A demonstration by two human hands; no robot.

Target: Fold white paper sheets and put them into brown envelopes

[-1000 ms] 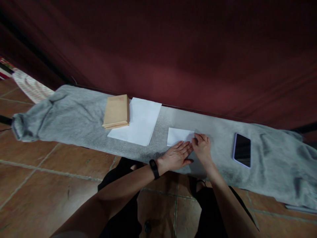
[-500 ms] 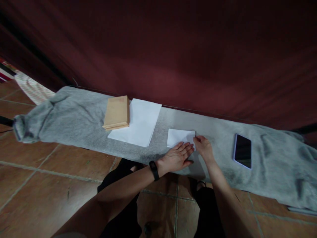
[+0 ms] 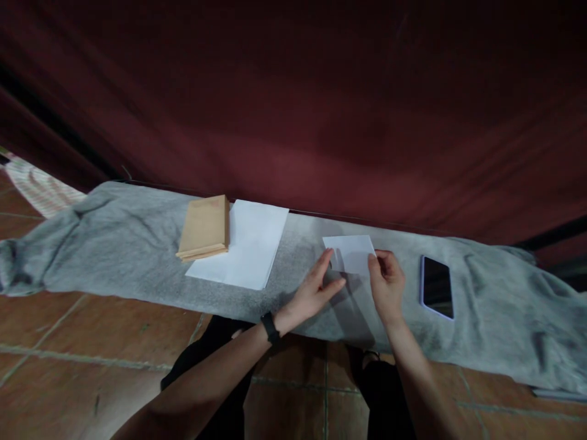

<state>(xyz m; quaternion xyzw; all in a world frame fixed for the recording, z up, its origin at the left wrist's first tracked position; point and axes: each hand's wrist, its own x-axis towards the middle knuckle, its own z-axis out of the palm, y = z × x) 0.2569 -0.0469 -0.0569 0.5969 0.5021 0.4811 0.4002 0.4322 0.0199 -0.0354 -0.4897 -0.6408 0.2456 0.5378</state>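
A small folded sheet of white paper (image 3: 351, 252) is raised over the grey cloth, its shadow falling below it. My right hand (image 3: 387, 281) pinches its right edge between thumb and fingers. At the paper's left edge is my left hand (image 3: 314, 290), thumb and fingers apart; its fingertips are by the lower left corner, and whether they touch it I cannot tell. A black band (image 3: 270, 328) circles my left wrist.
Larger white sheets (image 3: 254, 235) lie to the left, partly under a stack of brown envelopes (image 3: 204, 226). A phone (image 3: 437, 287) with a pale purple edge lies at right. Grey cloth (image 3: 128, 244) covers the bench; a dark red curtain (image 3: 293, 122) hangs behind.
The folded paper has come up off the cloth in my right hand. My left hand, flat on it before, has lifted and moved to its left edge. The view has shifted slightly.
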